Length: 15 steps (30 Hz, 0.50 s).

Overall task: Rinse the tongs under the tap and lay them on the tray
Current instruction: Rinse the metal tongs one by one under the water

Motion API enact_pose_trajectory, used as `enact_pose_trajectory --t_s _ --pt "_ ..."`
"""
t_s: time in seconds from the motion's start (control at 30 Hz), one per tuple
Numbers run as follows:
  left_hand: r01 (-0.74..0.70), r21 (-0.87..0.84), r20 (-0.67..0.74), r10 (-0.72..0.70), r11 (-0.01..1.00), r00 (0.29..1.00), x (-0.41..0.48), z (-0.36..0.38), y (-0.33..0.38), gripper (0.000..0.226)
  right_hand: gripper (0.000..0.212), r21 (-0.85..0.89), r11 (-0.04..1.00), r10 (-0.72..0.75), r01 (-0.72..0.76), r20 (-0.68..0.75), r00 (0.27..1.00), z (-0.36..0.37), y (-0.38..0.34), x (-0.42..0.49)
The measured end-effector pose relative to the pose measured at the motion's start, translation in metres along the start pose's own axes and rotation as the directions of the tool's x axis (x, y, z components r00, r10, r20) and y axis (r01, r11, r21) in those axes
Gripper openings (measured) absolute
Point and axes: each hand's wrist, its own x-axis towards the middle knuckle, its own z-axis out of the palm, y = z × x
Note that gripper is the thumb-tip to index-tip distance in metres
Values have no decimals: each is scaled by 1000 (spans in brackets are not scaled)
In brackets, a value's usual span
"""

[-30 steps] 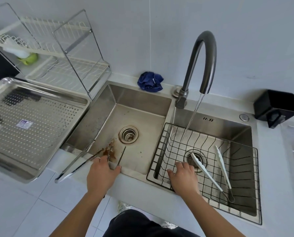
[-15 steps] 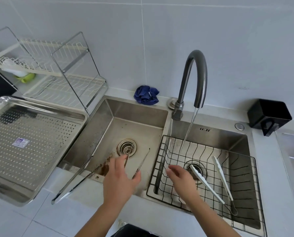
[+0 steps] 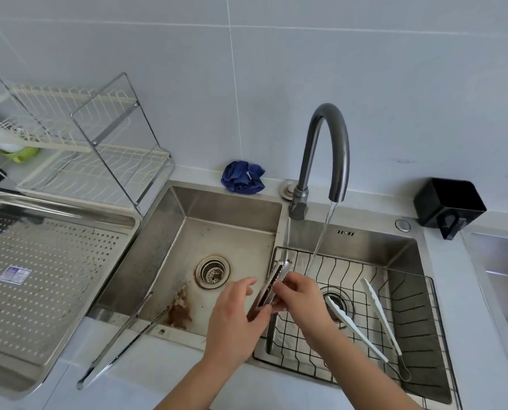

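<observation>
Both hands hold a pair of short steel tongs (image 3: 273,284) over the divider between the two sink basins. My left hand (image 3: 235,318) grips their lower end and my right hand (image 3: 301,297) wraps the middle. Their toothed tips point up toward the water stream (image 3: 321,244) falling from the dark tap (image 3: 332,143), just left of it. Long steel tongs (image 3: 122,338) lie across the left basin's front edge. White-tipped tongs (image 3: 365,324) lie in the wire basket (image 3: 424,321) in the right basin. The perforated steel tray (image 3: 69,291) sits at the left.
A wire dish rack (image 3: 78,149) stands behind the tray. A blue cloth (image 3: 242,180) lies on the ledge behind the sink. A black holder (image 3: 449,205) sits at the right. Brown residue (image 3: 180,309) stains the left basin floor near the drain (image 3: 213,270).
My left hand lifted the short tongs from the left basin and carried them right toward the stream. My right hand left the basket and closed on them. The camera tilted up.
</observation>
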Motion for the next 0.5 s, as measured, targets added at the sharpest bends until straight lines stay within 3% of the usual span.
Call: enact_pose_trajectory --t_s 0.07,0.13,0.2,0.33,0.5 --pt "254 -204 224 -207 946 952 7 1 0 39 12 35 999 -1 2 -18 1000 -2 0 2" --pt "405 -401 348 -273 822 897 12 6 0 16 10 65 998 0 0 -11 1000 -3 -1 5" --pt "386 -389 326 -267 836 907 15 9 0 11 15 76 997 5 -4 -15 1000 -3 -4 8" --pt "333 -345 286 -240 877 928 18 12 2 26 32 115 993 13 -1 -102 995 -3 -13 16" --pt "120 -157 211 -86 980 974 18 14 1 21 46 117 993 35 -12 -194 980 -2 -17 24"
